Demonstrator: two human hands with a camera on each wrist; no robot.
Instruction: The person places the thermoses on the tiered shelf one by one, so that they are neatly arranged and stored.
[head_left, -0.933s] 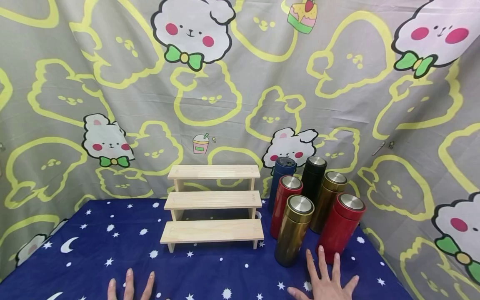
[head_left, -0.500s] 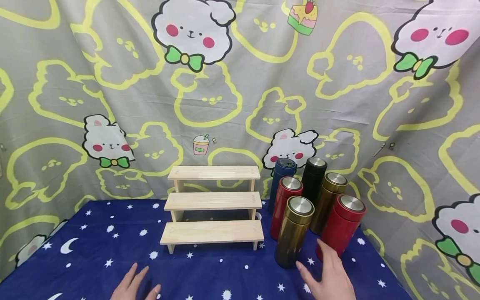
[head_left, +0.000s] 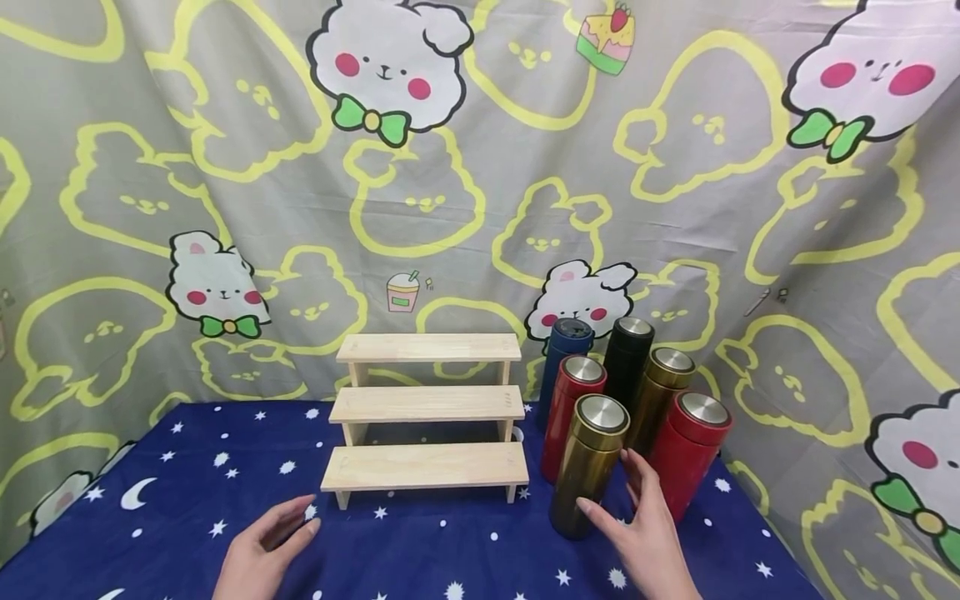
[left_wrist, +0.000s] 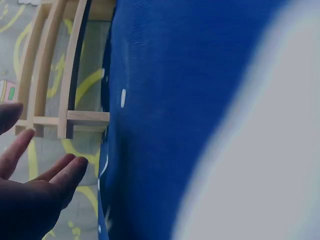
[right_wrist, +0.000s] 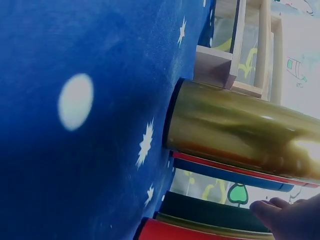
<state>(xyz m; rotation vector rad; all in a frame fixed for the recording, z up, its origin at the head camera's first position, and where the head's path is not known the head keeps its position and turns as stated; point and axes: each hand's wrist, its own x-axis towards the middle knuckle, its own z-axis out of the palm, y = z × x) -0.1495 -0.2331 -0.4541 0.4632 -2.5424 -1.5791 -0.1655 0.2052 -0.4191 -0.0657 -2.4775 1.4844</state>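
A gold thermos flask stands upright at the front of a group of flasks on the right. My right hand is beside it, thumb in front of its lower body and fingers by its right side. In the right wrist view a gap shows between the fingertips and the gold flask. A larger red flask stands just right of this hand. My left hand hovers over the cloth at front left, fingers loosely bent and holding nothing. In the left wrist view its fingers point towards the wooden stand.
A three-step wooden stand sits mid-table on a dark blue star-patterned cloth. Behind the front flask are another red flask, a blue one, a black one and a second gold one. A patterned curtain hangs behind.
My right hand has moved forward and left, from in front of the larger red flask to the front gold flask. My left hand has risen further into view and turned, its spread fingers drawn together.
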